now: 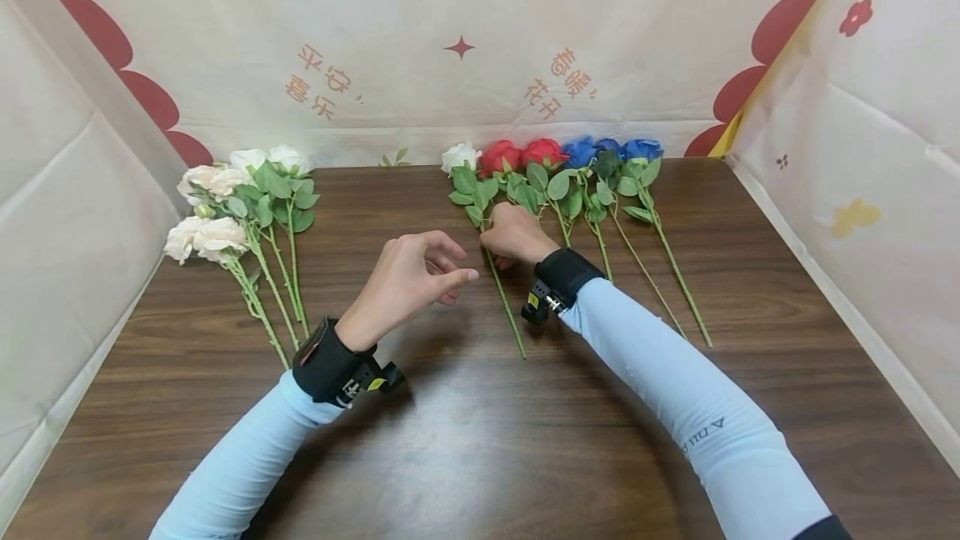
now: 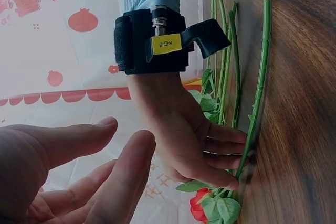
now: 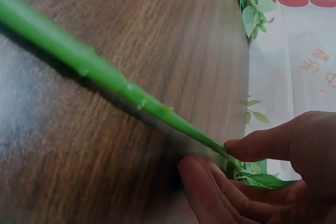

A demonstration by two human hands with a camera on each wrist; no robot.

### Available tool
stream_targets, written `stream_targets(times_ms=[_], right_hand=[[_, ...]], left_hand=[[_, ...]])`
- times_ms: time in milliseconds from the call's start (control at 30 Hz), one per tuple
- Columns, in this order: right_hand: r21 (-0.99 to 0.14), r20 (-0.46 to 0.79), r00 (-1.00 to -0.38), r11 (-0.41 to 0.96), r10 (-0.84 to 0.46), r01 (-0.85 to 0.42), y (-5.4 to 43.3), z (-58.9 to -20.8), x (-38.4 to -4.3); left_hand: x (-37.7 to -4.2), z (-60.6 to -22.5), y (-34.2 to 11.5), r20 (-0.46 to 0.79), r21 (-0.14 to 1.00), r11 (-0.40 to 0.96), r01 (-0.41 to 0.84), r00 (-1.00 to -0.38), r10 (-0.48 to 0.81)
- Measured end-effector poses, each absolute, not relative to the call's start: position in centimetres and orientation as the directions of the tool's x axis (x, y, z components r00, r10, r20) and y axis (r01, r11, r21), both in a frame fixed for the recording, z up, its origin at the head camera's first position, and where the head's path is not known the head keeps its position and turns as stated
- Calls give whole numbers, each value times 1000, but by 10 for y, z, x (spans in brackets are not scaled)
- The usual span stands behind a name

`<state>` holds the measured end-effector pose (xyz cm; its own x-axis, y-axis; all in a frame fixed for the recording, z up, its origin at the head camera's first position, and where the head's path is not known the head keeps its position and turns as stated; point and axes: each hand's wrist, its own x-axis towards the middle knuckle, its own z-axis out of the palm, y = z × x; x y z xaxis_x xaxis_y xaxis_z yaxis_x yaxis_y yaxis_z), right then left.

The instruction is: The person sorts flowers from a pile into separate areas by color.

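- The white rose (image 1: 460,157) lies on the brown table (image 1: 450,457), its bloom near the back edge and its stem pointing toward the person.
- A pale cloth (image 1: 405,15) hangs behind the white rose.
- Just right of the white rose are the red roses (image 1: 500,157), and past them, farther right, the blue roses (image 1: 642,148).
- Well to the left of the white rose lies a bunch of pale flowers (image 1: 217,240).
- The right arm (image 1: 675,382) is in the way – it hides bits of the stems to the right of the white rose.
- The right hand (image 1: 517,233) pinches the white rose by its stem, close under the leaves, with thumb and fingers nearly together.
- The left hand (image 1: 412,273) is loose and holds nothing – its fingers bend softly, with a gap by the thumb, near the white rose's stem on the left.
- Count: one white rose, two red roses and three blue roses. The pale bunch shows about six blooms; its stems overlap too much to count.
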<state>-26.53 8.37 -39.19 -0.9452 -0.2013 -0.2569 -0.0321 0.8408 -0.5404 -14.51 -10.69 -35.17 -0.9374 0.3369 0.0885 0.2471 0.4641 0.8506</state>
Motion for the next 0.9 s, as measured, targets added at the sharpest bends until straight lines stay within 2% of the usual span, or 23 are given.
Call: stream_targets(times_ms=[567, 900], right_hand=[[-533, -253, -959, 845, -126, 30, 98, -387, -259], [-458, -193, -964, 886, -181, -75, 113, -377, -242]], left_hand=[[-144, -354, -106, 107, 843, 463, 274, -929, 355], [-144, -353, -107, 99, 838, 474, 269, -930, 354]])
